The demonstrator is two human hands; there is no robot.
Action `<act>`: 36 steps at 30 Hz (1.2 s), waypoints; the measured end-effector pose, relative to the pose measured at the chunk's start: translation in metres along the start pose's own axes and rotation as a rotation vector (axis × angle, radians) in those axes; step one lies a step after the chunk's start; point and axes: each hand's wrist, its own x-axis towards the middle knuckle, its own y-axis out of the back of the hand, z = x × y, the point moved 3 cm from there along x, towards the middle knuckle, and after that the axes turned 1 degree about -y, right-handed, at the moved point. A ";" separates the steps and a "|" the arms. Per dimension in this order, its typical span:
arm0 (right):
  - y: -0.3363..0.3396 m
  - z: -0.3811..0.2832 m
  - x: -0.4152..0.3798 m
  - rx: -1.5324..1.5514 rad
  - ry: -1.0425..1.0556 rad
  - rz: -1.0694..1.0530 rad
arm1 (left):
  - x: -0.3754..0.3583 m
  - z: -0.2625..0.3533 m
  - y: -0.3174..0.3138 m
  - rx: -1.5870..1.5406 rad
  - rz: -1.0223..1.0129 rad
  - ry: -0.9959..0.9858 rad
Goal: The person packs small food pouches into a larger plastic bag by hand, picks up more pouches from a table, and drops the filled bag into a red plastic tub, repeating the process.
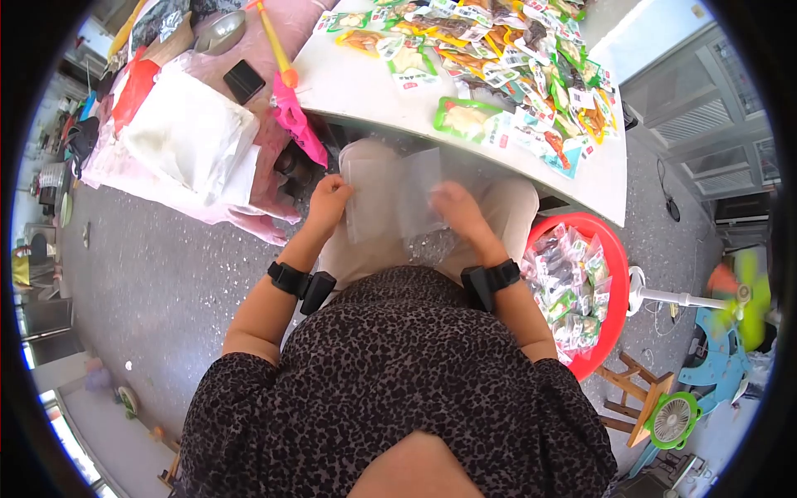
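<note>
A clear plastic bag [378, 199] hangs over my lap between my two hands, see-through against the light trousers. My left hand [330, 199] is closed, with its fingertips pinching the bag's left edge. At the right side of the bag, my right hand [457, 207] has its fingers curled in at the edge; motion blurs it somewhat. The front edge of the white table [365, 104] is just beyond my hands. On it lies a spread of sealed food packets [498, 50], with one green-edged packet [465, 119] near the front edge.
A red tub [618, 290] of packed clear bags stands by my right leg. To the left, a pink-covered surface [120, 170] holds a stack of white plastic [191, 129], a black phone-like object [243, 81] and a metal scoop [221, 33]. Fans [672, 419] stand at the right.
</note>
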 end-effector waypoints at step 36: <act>-0.009 -0.045 -0.017 0.145 0.220 0.175 | -0.036 0.093 -0.090 -0.214 -0.545 0.011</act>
